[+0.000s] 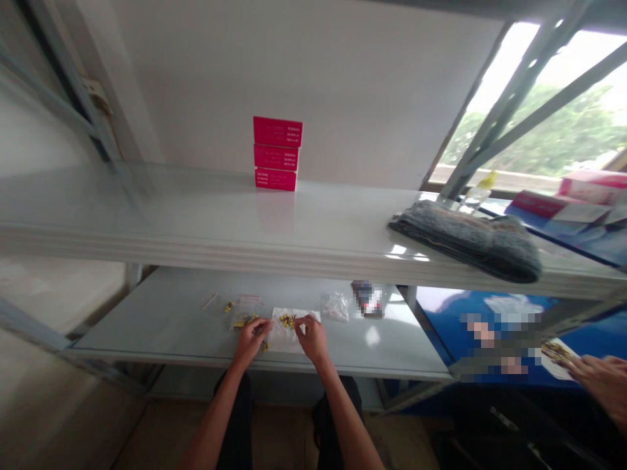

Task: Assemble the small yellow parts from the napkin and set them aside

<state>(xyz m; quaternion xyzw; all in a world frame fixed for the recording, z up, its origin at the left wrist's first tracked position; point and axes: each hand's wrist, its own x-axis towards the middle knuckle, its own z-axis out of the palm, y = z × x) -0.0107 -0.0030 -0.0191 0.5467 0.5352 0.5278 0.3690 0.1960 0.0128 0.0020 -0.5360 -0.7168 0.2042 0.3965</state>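
Right between my fingers [302, 321], small yellow pieces [287, 320] speckle a white sheet [284, 338]. Well above them, I see crimson boxes [277, 134] with white print; up to the right, a mottled grey cloth [465, 240].

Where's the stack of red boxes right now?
Head view: three stacked red boxes stand on the upper shelf against the wall, left of the gray cloth.

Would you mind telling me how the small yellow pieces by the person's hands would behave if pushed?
The small yellow pieces look light and loose on the white sheet, so they would probably scatter. The glossy shelf may let them slide further.
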